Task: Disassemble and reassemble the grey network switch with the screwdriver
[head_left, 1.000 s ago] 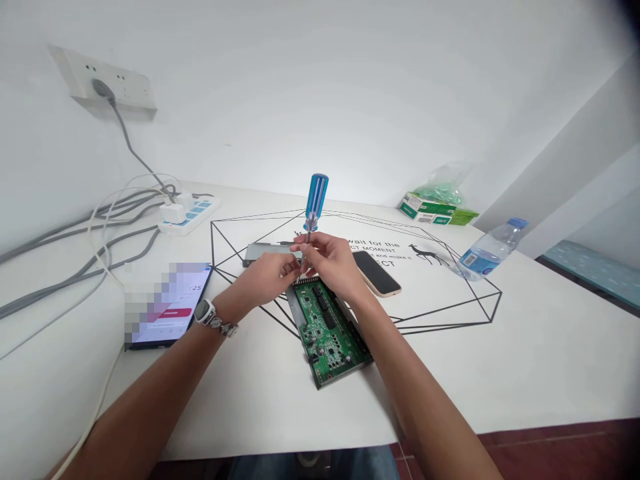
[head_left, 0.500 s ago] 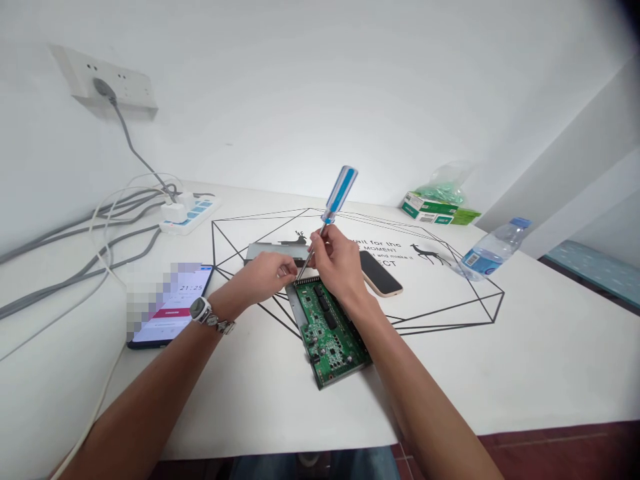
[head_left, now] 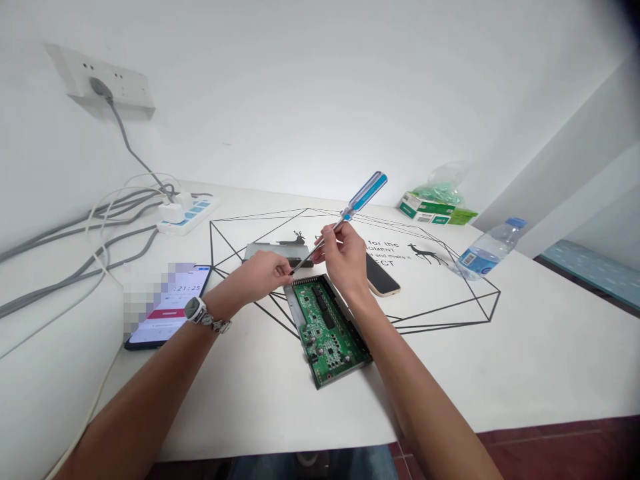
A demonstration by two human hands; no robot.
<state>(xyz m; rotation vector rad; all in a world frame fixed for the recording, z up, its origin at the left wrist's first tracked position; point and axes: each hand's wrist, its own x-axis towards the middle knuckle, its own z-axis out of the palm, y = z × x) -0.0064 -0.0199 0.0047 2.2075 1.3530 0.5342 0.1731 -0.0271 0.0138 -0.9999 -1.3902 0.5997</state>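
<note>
Your right hand (head_left: pixel 345 263) pinches the screwdriver (head_left: pixel 367 194) just below its handle. Its tip reaches your left hand (head_left: pixel 263 275); can't tell if that one's gripping it.

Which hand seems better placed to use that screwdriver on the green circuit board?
Probably the right: the right hand grips the blue-handled screwdriver by its shaft, just above the circuit board. The left hand only reaches the screwdriver's tip, off to the board's side.
</note>
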